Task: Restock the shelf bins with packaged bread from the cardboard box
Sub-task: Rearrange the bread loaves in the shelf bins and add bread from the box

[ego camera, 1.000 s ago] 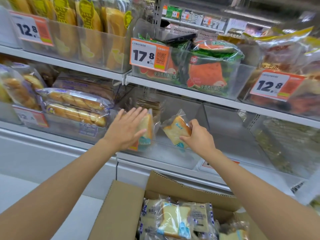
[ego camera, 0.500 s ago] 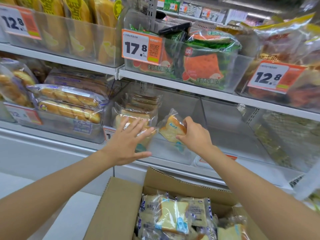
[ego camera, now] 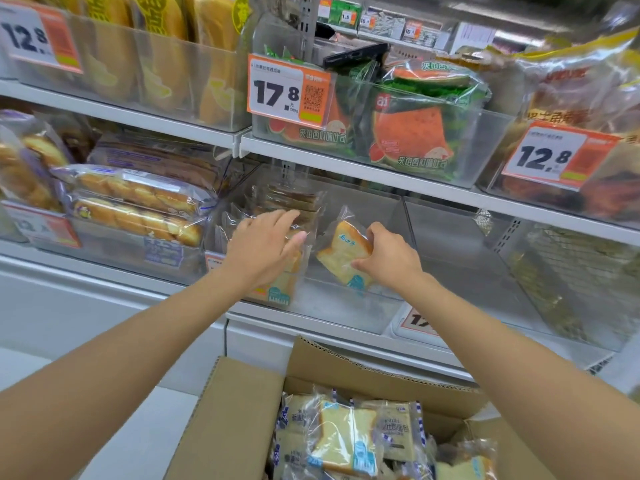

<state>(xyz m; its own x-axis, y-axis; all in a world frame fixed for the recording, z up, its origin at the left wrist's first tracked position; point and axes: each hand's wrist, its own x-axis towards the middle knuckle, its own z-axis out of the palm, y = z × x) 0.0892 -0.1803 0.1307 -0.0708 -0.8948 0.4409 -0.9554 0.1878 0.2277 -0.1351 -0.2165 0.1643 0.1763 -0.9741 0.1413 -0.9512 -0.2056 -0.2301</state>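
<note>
My right hand (ego camera: 389, 258) grips a clear packet of sliced bread (ego camera: 343, 251) with blue print, holding it tilted inside the clear shelf bin (ego camera: 346, 313) on the middle shelf. My left hand (ego camera: 263, 247) lies with spread fingers against bread packets (ego camera: 280, 289) standing at the bin's left side, pressing them back. More packets are stacked behind them (ego camera: 294, 199). Below, the open cardboard box (ego camera: 242, 403) holds several bread packets (ego camera: 343, 434) of the same kind.
Bins of long bread rolls (ego camera: 138, 202) sit to the left, watermelon toast bags (ego camera: 408, 133) above, and orange price tags (ego camera: 287, 90) clip to bin fronts. A clear bin (ego camera: 485, 271) with nothing in it stands to the right. The box flap (ego camera: 346, 362) rises near the shelf edge.
My left hand has moved up and deeper into the bin, pushing the standing packets back. My right hand has lowered its packet a little, further into the bin.
</note>
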